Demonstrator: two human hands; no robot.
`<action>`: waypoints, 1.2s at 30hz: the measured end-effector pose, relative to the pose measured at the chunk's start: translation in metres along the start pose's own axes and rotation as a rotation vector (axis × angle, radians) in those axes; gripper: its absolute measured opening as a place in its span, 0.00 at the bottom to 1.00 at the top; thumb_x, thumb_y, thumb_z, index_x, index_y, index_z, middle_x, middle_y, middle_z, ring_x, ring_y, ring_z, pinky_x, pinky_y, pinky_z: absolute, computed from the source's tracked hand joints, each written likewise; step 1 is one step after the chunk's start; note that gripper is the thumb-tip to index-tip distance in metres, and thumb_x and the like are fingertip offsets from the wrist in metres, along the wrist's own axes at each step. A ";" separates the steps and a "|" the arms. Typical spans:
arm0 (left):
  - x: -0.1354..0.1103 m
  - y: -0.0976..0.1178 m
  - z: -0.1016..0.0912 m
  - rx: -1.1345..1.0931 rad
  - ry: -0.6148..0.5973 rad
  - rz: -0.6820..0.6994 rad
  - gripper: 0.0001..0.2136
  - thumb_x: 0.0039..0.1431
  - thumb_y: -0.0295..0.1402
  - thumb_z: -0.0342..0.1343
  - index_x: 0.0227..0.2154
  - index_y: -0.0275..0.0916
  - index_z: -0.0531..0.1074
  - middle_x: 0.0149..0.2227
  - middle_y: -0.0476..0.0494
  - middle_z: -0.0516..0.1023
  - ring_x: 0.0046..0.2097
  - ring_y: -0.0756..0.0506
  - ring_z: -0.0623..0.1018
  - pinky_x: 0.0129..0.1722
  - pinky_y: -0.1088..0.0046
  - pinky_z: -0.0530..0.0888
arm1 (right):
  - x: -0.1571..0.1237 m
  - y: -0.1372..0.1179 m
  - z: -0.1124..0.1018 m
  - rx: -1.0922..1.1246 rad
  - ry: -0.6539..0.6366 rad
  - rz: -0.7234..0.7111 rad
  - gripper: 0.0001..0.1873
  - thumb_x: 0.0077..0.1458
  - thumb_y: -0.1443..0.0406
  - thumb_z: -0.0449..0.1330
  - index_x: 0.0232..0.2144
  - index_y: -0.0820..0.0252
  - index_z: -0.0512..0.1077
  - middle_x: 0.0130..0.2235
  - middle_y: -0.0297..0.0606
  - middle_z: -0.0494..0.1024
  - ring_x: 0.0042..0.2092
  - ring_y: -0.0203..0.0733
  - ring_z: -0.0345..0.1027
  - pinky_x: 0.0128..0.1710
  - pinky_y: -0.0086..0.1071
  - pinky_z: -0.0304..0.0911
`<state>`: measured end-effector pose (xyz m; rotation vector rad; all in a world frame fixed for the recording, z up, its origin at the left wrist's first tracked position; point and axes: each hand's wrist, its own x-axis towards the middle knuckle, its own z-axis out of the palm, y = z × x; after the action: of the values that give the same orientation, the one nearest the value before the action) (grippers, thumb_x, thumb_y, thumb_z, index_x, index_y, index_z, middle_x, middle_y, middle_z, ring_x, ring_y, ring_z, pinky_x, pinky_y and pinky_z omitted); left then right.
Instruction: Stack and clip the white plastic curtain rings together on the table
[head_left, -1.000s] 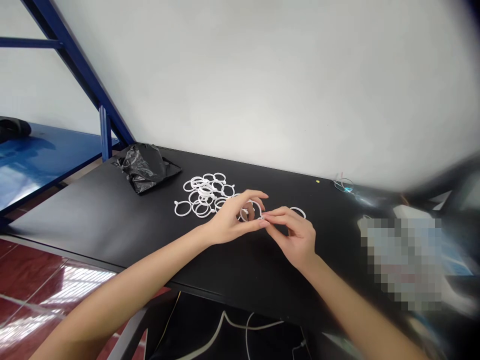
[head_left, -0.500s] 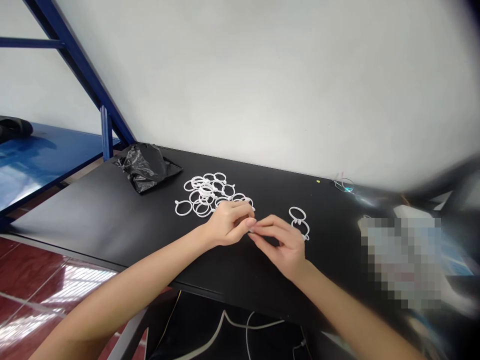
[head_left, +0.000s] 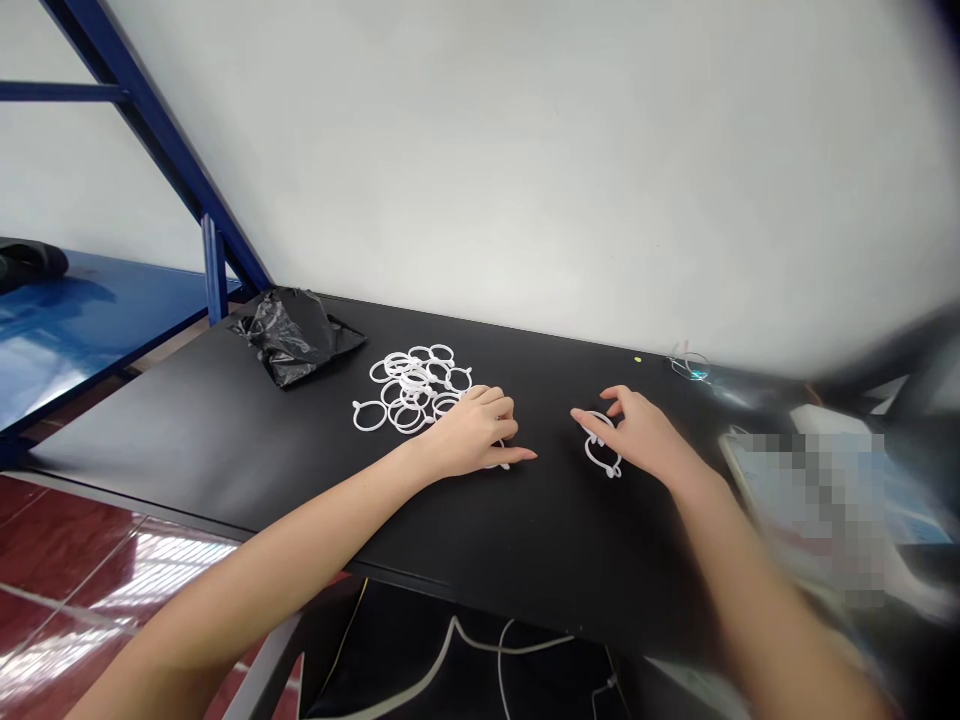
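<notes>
My left hand (head_left: 480, 435) is low over the black table, its fingers curled and its thumb stretched apart to the right. Part of a white ring (head_left: 499, 464) shows beneath that thumb; the rest is hidden by the hand. Just behind and to the left lies a loose pile of white plastic rings (head_left: 409, 415) with small knobs or eyelets. My right hand (head_left: 637, 425) reaches over two white rings (head_left: 602, 468) on the right, thumb and fingers spread around the farther one. Whether it touches that ring I cannot tell.
A crumpled black plastic bag (head_left: 296, 335) lies on the black table (head_left: 180, 420) at the back left. Eyeglasses (head_left: 690, 368) rest near the wall. A blurred, pixelated pale item (head_left: 810, 500) is at the right. Cables (head_left: 450, 650) hang below the table edge.
My hands have come apart from their shared pinch. My right hand has moved right to the two rings and spread its fingers; my left thumb has stretched out, with a ring showing beneath.
</notes>
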<state>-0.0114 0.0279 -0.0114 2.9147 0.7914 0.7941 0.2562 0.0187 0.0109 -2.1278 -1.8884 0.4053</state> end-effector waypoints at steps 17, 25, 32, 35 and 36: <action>0.007 0.019 -0.017 -1.031 0.051 -0.587 0.18 0.66 0.45 0.50 0.43 0.34 0.73 0.26 0.50 0.72 0.20 0.55 0.65 0.20 0.79 0.62 | -0.042 -0.058 0.021 0.599 0.148 -0.838 0.21 0.54 0.69 0.66 0.50 0.54 0.72 0.46 0.39 0.79 0.41 0.41 0.75 0.43 0.37 0.73; 0.006 0.015 -0.016 -1.125 0.147 -0.696 0.20 0.62 0.46 0.53 0.41 0.32 0.77 0.19 0.52 0.68 0.18 0.56 0.64 0.18 0.81 0.60 | -0.045 -0.062 0.028 0.610 0.376 -0.871 0.10 0.55 0.72 0.65 0.40 0.58 0.76 0.34 0.39 0.80 0.30 0.38 0.73 0.32 0.34 0.72; -0.003 0.024 -0.015 -0.471 0.231 -0.324 0.23 0.70 0.44 0.39 0.51 0.33 0.70 0.35 0.41 0.74 0.29 0.50 0.73 0.28 0.75 0.71 | -0.054 -0.068 0.037 0.736 0.448 -0.809 0.07 0.53 0.73 0.66 0.32 0.57 0.76 0.30 0.35 0.81 0.29 0.39 0.76 0.30 0.33 0.73; -0.008 0.024 -0.012 -0.249 0.328 -0.104 0.20 0.70 0.42 0.40 0.49 0.33 0.69 0.38 0.38 0.74 0.29 0.50 0.73 0.24 0.76 0.70 | -0.063 -0.076 0.041 0.802 0.451 -0.879 0.09 0.53 0.75 0.65 0.33 0.56 0.76 0.32 0.37 0.82 0.31 0.41 0.77 0.30 0.35 0.74; -0.009 0.023 -0.011 -0.228 0.376 -0.060 0.18 0.70 0.40 0.40 0.48 0.33 0.69 0.38 0.38 0.74 0.28 0.50 0.73 0.24 0.76 0.70 | -0.066 -0.078 0.041 0.819 0.445 -0.906 0.10 0.53 0.75 0.65 0.34 0.56 0.77 0.32 0.37 0.82 0.31 0.41 0.77 0.29 0.34 0.74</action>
<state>-0.0124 0.0021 -0.0025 2.5628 0.7434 1.3519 0.1616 -0.0374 0.0047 -0.6716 -1.7462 0.3534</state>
